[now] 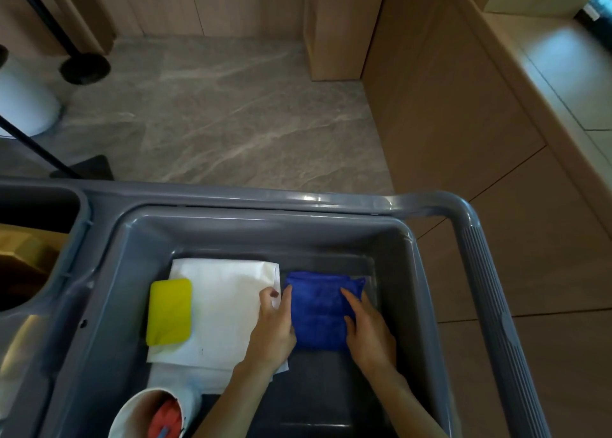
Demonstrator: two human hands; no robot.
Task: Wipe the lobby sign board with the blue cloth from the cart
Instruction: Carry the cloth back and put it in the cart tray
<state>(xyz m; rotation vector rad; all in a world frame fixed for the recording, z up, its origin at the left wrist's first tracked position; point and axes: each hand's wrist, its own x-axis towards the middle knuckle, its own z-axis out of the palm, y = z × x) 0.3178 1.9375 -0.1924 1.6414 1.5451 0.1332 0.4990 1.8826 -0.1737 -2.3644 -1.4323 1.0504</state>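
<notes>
Lying folded in the right part of the grey plastic cart tray (109, 272), the blue terry cloth (319, 311) sits flat on the tray floor, just beside a folded white sheet (222, 308). The left hand (275, 325) rests across the gap between the two, its fingers (286, 297) loosely spread, touching the cloth's left edge and the sheet's corner without closing on either. The right hand (369, 330) lies on the cloth's right side, fingers extended and open, pressing the fabric rather than pinching it. A yellow rectangular sponge (169, 311) lies on the sheet's left part. A white paper cup (139, 411) with red contents stands at the tray's near left. Grey marbled floor (215, 106) stretches beyond the cart.
</notes>
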